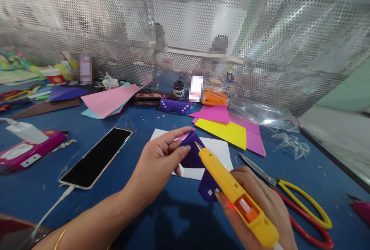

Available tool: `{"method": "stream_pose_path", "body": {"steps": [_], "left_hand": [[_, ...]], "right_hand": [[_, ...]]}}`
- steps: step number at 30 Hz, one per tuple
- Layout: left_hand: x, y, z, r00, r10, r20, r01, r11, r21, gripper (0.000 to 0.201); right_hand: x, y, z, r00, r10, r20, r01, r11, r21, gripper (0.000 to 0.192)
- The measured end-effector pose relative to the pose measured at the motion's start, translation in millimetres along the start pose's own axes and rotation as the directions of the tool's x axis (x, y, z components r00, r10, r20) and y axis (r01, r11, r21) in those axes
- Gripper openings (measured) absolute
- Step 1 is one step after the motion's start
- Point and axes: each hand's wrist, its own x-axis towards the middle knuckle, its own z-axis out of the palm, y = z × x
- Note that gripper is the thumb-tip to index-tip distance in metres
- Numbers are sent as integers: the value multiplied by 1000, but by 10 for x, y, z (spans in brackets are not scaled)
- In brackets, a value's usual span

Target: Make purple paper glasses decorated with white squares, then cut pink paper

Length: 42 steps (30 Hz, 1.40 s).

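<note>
My left hand (162, 157) pinches a folded purple paper piece (192, 153) between thumb and fingers, above a white sheet (219, 151) on the blue table. In my right hand (260, 207) is a yellow glue gun (231, 192) with an orange trigger; its metal tip touches the top edge of the purple paper. A second purple part with small white squares (208, 188) hangs below the gun, partly hidden by it.
A phone (96, 157) on a white cable lies at left, beside a pink wipes pack (26, 151). Scissors with yellow and red handles (300, 203) lie at right. Yellow (222, 130) and pink sheets, purple paper glasses (175, 105) and a plastic bag (260, 113) sit behind; mesh screen beyond.
</note>
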Motion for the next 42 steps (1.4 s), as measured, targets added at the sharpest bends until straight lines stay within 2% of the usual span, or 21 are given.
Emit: {"method": "stream_pose_path", "body": {"steps": [7, 23, 42], "left_hand": [[1, 14, 8, 1000, -18, -20, 18, 1000, -15, 46], [-4, 12, 17, 999, -22, -23, 22, 1000, -10, 45], [12, -35, -11, 1000, -3, 14, 3, 1000, 21, 45]], "right_hand": [[3, 38, -12, 999, -45, -2, 45, 999, -23, 16], [18, -22, -24, 1000, -12, -6, 12, 1000, -27, 14], [-9, 16, -5, 1000, -7, -6, 7, 999, -52, 21]]}}
